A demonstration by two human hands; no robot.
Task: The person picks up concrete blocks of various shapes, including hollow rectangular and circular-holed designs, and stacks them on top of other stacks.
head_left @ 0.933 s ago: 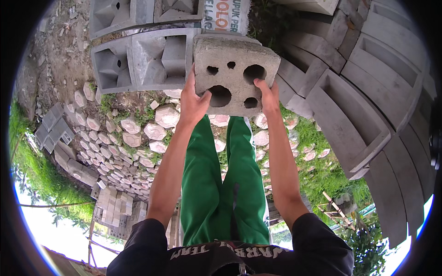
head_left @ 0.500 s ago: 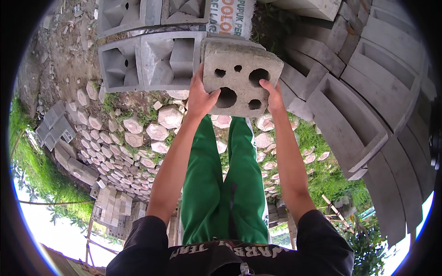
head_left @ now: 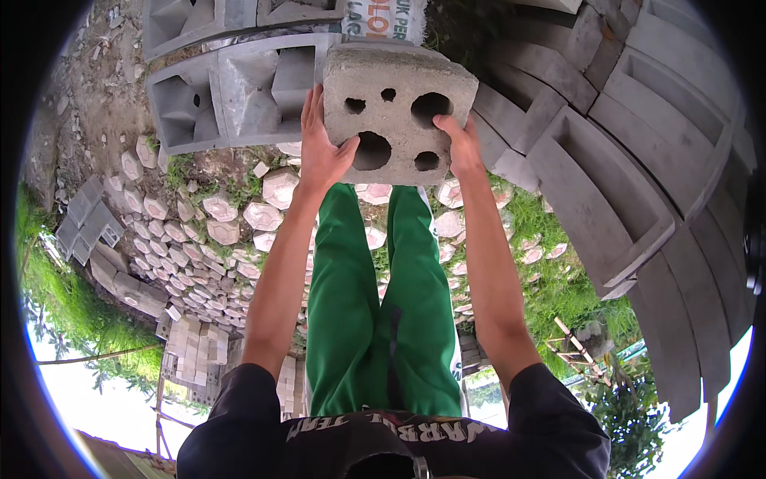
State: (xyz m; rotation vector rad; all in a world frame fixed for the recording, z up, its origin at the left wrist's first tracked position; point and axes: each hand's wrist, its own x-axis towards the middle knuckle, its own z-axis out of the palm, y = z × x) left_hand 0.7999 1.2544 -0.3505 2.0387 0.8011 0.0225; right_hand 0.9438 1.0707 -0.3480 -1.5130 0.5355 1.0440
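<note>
A grey concrete ventilation block (head_left: pixel 391 132) with several round holes through its face sits between my two hands. My left hand (head_left: pixel 323 148) grips its left side, the thumb at the rim of the large lower-left hole. On the opposite side, my right hand (head_left: pixel 460 144) is closed on the block, its thumb reaching to the upper-right hole. Fingers behind the block's sides are partly hidden. Just left of it stands a row of grey blocks with pyramid-shaped recesses (head_left: pixel 247 100). Whether the held block rests on anything beneath cannot be seen.
Long grey concrete troughs (head_left: pixel 606 188) are stacked on the right. A printed white sack (head_left: pixel 387 20) lies beyond the block. Hexagonal pavers (head_left: pixel 263 215) cover the ground around my legs, with grass between them. Another block pile (head_left: pixel 89 219) stands at the far left.
The held block and both hands sit slightly further left and higher in the picture. The surroundings have shifted a little the same way. Both hands keep their grip.
</note>
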